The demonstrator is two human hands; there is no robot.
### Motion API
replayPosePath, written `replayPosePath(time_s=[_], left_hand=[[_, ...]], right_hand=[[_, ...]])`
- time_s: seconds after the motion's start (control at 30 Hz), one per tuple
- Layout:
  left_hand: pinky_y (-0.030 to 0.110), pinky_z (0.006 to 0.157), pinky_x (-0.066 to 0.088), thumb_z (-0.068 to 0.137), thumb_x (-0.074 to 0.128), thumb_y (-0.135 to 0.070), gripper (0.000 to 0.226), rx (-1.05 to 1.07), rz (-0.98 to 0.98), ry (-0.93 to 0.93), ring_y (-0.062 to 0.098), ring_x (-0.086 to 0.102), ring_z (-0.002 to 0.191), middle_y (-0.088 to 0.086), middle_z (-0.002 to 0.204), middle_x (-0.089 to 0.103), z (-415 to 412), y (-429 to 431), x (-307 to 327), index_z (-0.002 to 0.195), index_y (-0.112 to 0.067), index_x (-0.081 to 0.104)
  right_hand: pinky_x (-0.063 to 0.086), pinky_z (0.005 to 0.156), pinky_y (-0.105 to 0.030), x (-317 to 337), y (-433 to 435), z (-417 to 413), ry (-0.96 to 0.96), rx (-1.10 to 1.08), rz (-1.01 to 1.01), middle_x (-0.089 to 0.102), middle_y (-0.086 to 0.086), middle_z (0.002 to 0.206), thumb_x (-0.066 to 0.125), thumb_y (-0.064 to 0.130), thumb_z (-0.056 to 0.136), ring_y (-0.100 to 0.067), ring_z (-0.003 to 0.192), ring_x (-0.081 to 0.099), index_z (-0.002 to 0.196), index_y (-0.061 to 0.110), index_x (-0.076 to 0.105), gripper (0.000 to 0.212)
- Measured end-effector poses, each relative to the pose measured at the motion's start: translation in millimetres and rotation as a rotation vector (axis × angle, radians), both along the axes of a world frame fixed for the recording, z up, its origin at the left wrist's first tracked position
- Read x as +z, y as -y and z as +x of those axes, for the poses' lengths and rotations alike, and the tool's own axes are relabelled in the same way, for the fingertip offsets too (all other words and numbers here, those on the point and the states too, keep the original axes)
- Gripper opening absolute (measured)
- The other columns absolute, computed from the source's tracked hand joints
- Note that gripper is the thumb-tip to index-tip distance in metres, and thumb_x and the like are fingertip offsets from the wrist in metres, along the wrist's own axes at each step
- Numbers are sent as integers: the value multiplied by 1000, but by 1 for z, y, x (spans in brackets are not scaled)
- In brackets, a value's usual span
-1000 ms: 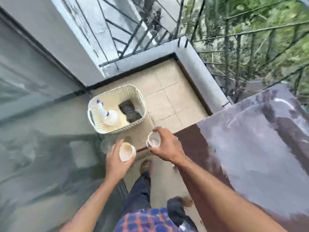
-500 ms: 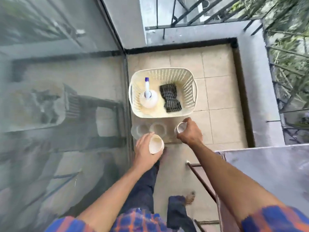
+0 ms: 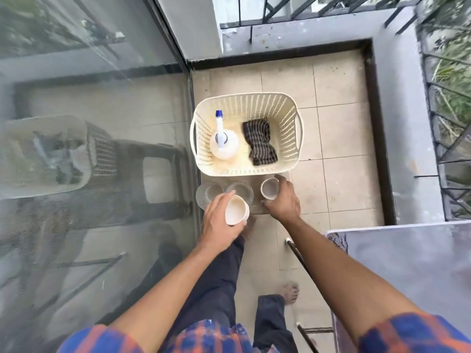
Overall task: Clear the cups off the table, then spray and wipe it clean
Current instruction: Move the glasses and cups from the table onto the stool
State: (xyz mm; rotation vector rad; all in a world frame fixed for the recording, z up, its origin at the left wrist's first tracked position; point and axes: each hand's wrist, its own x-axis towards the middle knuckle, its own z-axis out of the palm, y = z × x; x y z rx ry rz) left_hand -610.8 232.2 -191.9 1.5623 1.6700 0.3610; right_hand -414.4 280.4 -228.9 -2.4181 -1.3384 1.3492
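My left hand grips a white cup above the floor, just in front of two clear glasses. A smaller grey-white cup is held by my right hand, low beside those glasses and close to the basket's near wall. The cream basket on the tiled floor holds a white spray bottle with a blue nozzle and a dark striped cloth. The grey table shows at the lower right, with nothing on the part in view.
A glass door runs along the left and reflects the basket and a chair. A grey ledge with black railing borders the balcony at the right and back. My legs and bare feet stand on the tiles beside the table's leg.
My view has swung from the table down to the basket. Both hands have lowered with their cups toward the floor; the right cup now sits down beside the glasses.
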Motion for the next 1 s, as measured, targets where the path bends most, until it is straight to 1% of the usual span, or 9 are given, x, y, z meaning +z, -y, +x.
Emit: replayPosePath(time_s=[0.07, 0.2, 0.27, 0.33, 0.5, 0.67, 0.8, 0.87, 1.0], left_hand=[[26, 106, 29, 77, 82, -25, 73, 9, 8, -22, 21, 48, 128, 3, 139, 56, 3, -5, -1, 144, -15, 54], [13, 108, 19, 77, 83, -18, 72, 6, 54, -86, 28, 51, 123, 5, 136, 57, 14, -17, -6, 142, -16, 55], [28, 106, 29, 76, 83, -18, 72, 7, 51, -122, 26, 48, 124, 4, 137, 56, 23, -22, -8, 142, -18, 55], [39, 100, 32, 77, 83, -19, 73, 13, 27, -157, 26, 44, 127, 3, 140, 54, 28, -25, -12, 143, -20, 54], [51, 101, 41, 75, 86, -21, 71, -4, 25, -174, 32, 49, 126, 6, 137, 56, 31, -26, -24, 138, -19, 54], [55, 106, 42, 74, 88, -20, 76, -15, 37, -143, 31, 51, 128, 8, 135, 57, 25, -27, -27, 139, -15, 51], [47, 109, 40, 72, 90, -29, 80, -30, 50, -132, 29, 50, 129, 7, 138, 55, 11, -23, -27, 140, -16, 51], [43, 105, 41, 73, 88, -37, 71, -14, 75, -150, 26, 51, 124, 2, 132, 57, 7, -23, -20, 133, -20, 56], [28, 90, 41, 80, 75, -45, 44, 94, 210, -104, 19, 57, 104, -1, 111, 64, -3, -30, 8, 112, -15, 68]], right_hand=[[46, 98, -41, 4, 1, 4, -33, -78, 4, 51, -8, 137, 79, 25, 75, -33, 125, 54, 146, 24, 40, 81], [44, 99, -37, 10, 6, 11, -82, -180, -1, 51, -10, 138, 76, 30, 80, -31, 126, 54, 146, 24, 42, 75], [44, 98, -36, 10, 11, 13, -83, -186, -12, 49, -11, 138, 75, 29, 81, -32, 125, 54, 146, 24, 43, 73], [44, 97, -36, 9, 14, 13, -89, -200, -26, 49, -11, 136, 74, 30, 80, -33, 123, 54, 145, 24, 43, 72], [46, 101, -42, 3, 19, 9, -85, -205, -63, 47, -9, 134, 72, 32, 79, -34, 123, 53, 143, 28, 43, 71], [45, 102, -45, 2, 17, 8, -92, -216, -67, 45, -8, 133, 72, 32, 80, -34, 121, 53, 144, 30, 42, 71], [43, 102, -40, 10, 12, 10, -98, -217, -46, 46, -8, 136, 71, 28, 83, -31, 122, 52, 144, 26, 43, 67], [41, 97, -34, 17, 12, 11, -97, -222, -16, 46, -6, 136, 70, 26, 86, -27, 118, 55, 143, 24, 46, 62], [41, 86, -27, 37, 13, 12, -92, -331, 117, 53, 0, 128, 66, 23, 89, -11, 90, 63, 133, 24, 56, 45]])
